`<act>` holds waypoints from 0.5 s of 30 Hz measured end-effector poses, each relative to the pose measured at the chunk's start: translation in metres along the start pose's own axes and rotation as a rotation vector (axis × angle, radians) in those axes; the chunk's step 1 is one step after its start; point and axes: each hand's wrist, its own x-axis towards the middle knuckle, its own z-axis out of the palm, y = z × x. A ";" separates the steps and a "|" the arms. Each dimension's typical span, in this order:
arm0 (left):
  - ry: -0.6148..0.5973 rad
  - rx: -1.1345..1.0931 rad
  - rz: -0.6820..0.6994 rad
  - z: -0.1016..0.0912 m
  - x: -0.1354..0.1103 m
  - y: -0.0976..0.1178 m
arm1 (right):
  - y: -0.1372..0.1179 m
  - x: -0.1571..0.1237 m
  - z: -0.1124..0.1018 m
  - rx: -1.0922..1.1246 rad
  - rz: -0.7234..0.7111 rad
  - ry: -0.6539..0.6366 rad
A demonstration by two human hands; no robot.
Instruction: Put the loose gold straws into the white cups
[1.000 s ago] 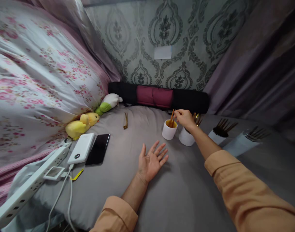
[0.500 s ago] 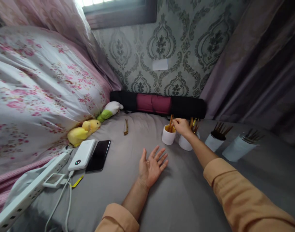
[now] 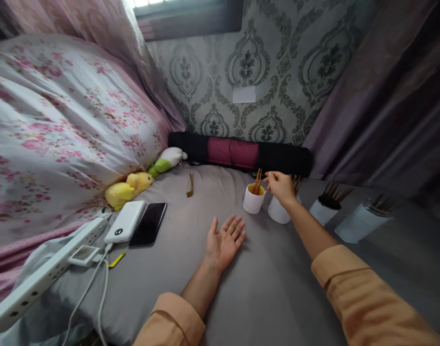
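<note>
My left hand (image 3: 225, 242) rests palm up on the grey sheet, its fingers stretched out and holding nothing. Just right of a white cup (image 3: 253, 203) with a yellow inside is my right hand (image 3: 281, 186). Its fingers are bent, with the tips slightly apart and nothing visible between them. Several thin orange-brown sticks (image 3: 257, 181) stand in that cup. Behind and below my right hand is a second white cup (image 3: 278, 211), partly hidden, with more sticks (image 3: 296, 182) in it. A few thin brownish sticks (image 3: 190, 185) lie on the sheet to the left.
Two more white containers, one dark-rimmed (image 3: 324, 211) and one leaning (image 3: 360, 225), hold dark sticks at the right. A black and maroon roll (image 3: 234, 153) lies along the wall. Left are plush toys (image 3: 129, 190), a power bank (image 3: 125, 221), a phone (image 3: 148, 224) and a power strip (image 3: 50, 274).
My right hand has drawn slightly right, away from the sticks in the first white cup, which it was pinching at. My left hand stays palm up. The view has shifted slightly.
</note>
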 end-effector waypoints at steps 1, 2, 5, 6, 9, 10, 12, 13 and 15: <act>0.000 0.000 0.014 0.000 0.000 0.000 | -0.003 -0.005 -0.001 0.041 -0.009 0.010; -0.001 -0.001 0.026 0.000 0.000 0.001 | -0.006 -0.011 -0.002 0.077 -0.013 0.011; -0.002 -0.007 0.058 0.002 -0.002 0.002 | -0.015 -0.031 -0.001 0.147 0.011 -0.004; 0.005 0.000 0.065 0.003 -0.002 0.003 | -0.017 -0.039 0.000 0.164 0.014 -0.017; 0.005 0.014 0.086 0.004 -0.003 0.004 | -0.021 -0.061 0.005 0.225 0.036 -0.074; 0.006 0.013 0.088 0.004 -0.003 0.004 | -0.022 -0.068 0.007 0.246 0.049 -0.091; 0.001 0.001 0.087 0.003 -0.003 0.005 | -0.022 -0.080 0.010 0.279 0.085 -0.129; -0.004 -0.008 0.084 0.002 -0.003 0.005 | -0.022 -0.084 0.011 0.288 0.102 -0.147; -0.019 -0.021 0.083 0.001 -0.003 0.005 | -0.021 -0.092 0.013 0.292 0.131 -0.178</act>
